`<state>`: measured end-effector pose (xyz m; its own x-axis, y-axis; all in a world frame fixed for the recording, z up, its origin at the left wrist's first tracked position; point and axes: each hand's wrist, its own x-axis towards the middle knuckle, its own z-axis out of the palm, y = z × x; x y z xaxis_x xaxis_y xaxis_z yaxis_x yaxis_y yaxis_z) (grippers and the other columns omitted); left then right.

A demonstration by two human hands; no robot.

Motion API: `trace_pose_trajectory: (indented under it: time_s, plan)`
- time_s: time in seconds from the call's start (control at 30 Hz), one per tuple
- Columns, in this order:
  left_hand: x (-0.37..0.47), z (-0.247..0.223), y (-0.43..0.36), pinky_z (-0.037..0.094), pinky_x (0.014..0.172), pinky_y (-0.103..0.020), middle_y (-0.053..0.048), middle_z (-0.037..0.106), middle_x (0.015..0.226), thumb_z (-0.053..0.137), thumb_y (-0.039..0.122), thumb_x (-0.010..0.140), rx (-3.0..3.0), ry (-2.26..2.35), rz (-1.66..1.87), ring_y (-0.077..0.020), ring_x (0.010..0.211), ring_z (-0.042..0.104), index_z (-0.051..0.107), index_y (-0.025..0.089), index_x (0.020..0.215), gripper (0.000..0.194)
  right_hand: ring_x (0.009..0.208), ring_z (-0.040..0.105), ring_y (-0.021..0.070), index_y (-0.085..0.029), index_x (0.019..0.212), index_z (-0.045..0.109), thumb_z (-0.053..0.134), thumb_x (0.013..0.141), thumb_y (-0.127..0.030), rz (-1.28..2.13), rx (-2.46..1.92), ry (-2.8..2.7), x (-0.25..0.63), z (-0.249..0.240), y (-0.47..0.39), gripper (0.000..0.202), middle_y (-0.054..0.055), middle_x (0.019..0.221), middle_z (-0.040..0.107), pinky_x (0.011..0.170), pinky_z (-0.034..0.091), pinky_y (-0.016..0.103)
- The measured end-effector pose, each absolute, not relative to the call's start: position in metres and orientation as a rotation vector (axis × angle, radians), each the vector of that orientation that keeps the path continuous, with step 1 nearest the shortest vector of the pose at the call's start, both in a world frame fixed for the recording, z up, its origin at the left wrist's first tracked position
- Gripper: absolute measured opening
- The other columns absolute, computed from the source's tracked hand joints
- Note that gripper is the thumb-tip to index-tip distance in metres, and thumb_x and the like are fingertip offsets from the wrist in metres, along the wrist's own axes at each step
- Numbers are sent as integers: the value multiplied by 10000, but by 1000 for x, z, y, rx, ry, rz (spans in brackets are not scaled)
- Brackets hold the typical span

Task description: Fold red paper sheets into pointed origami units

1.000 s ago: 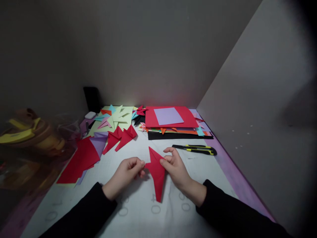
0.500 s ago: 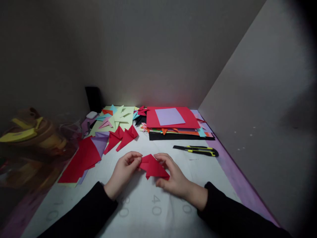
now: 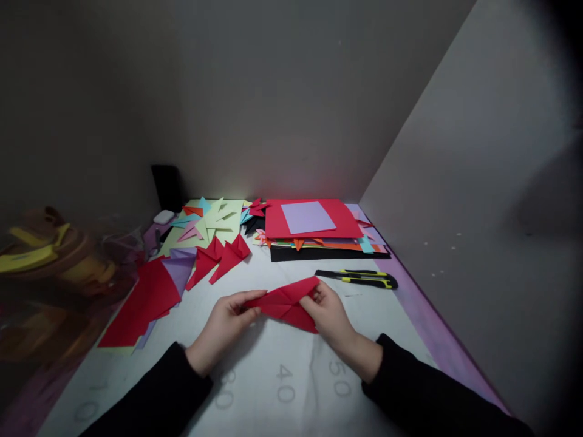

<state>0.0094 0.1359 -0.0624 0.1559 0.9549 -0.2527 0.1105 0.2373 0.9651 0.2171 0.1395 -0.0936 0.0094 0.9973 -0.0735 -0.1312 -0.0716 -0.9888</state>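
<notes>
Between my hands is a piece of folded red paper [image 3: 286,300], creased and partly opened out, with a pointed end to the left. My left hand [image 3: 228,325] pinches that left tip between thumb and fingers. On the other side my right hand [image 3: 330,315] grips the right part, its thumb pressing inside a fold and its fingers behind the paper. Two red folded paper pieces [image 3: 230,258] with pointed ends lie just beyond my left hand.
Red paper sheets [image 3: 139,303] and a folded lilac piece [image 3: 180,267] lie at left. Behind are several folded shapes on pale green paper [image 3: 232,212] and a paper stack topped with red [image 3: 273,218]. A yellow-black utility knife [image 3: 359,278] lies right. A brown container [image 3: 82,261] stands far left.
The folded red paper has been turned and spread into a longer shape. My right hand has shifted from its loose hold to a pinch at the upper right.
</notes>
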Motion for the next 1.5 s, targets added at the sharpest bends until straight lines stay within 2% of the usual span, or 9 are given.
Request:
trace_pose_trajectory:
  time_s: [0.27, 0.37, 0.47, 0.67, 0.97, 1.03, 1.13, 1.23, 1.5]
  plan:
    - [13, -59, 133, 488, 733, -287, -53, 744, 914, 704, 303, 676, 1281, 1331, 882, -206, 793, 638, 753, 190, 945, 295, 722, 635, 209, -173, 844, 619, 685, 736, -514, 1416, -1112, -1072, 221, -91, 139, 364, 50, 789, 685, 673, 511, 324]
    - [12, -62, 136, 477, 660, -259, -50, 743, 842, 680, 324, 697, 1231, 1392, 921, -174, 693, 622, 752, 174, 922, 280, 689, 626, 189, -173, 815, 606, 649, 769, -523, 1425, -1072, -1132, 220, -91, 139, 356, 41, 764, 672, 633, 500, 298]
    - [10, -66, 139, 434, 546, -224, -25, 710, 728, 697, 351, 689, 1096, 1408, 985, -122, 539, 551, 736, 150, 929, 315, 769, 640, 186, -186, 926, 604, 679, 767, -437, 1448, -1023, -1217, 217, -90, 137, 307, 42, 869, 678, 674, 509, 292]
    - [13, -69, 142, 404, 515, -175, 10, 632, 650, 775, 366, 635, 856, 1245, 1088, -81, 526, 509, 723, 121, 824, 314, 562, 640, 103, -245, 1111, 504, 661, 771, -325, 1376, -1124, -1120, 212, -94, 132, 382, 36, 1021, 628, 489, 471, 215]
    - [13, -75, 141, 432, 574, -179, -4, 669, 682, 798, 303, 616, 757, 1200, 1129, -82, 569, 533, 729, 124, 845, 298, 618, 674, 127, -218, 954, 638, 670, 773, -464, 1416, -990, -1100, 217, -103, 133, 307, 112, 1315, 487, 491, 478, 239]
    - [12, -77, 142, 443, 598, -186, -19, 696, 734, 796, 283, 617, 751, 1192, 1136, -87, 593, 553, 732, 130, 865, 299, 634, 672, 139, -212, 956, 651, 619, 810, -500, 1463, -924, -1079, 218, -102, 133, 325, 120, 1280, 525, 501, 472, 251]
    - [10, -77, 143, 466, 663, -214, -47, 728, 835, 772, 256, 638, 791, 1169, 1146, -119, 677, 601, 737, 144, 889, 277, 614, 642, 136, -184, 954, 653, 598, 839, -480, 1590, -930, -1033, 218, -96, 134, 322, 95, 952, 674, 531, 451, 246]
    - [8, -77, 144, 476, 775, -257, -70, 736, 924, 729, 243, 687, 914, 1153, 1148, -169, 826, 636, 741, 155, 890, 222, 613, 624, 138, -167, 936, 632, 694, 776, -429, 1737, -949, -964, 218, -89, 136, 314, 48, 718, 671, 552, 431, 233]
    - [4, -72, 144, 482, 686, -263, -72, 743, 899, 704, 248, 669, 1055, 1303, 1106, -175, 744, 635, 744, 154, 893, 247, 723, 669, 183, -150, 1115, 547, 660, 767, -559, 2069, -868, -919, 222, -80, 136, 549, 94, 819, 675, 642, 478, 281]
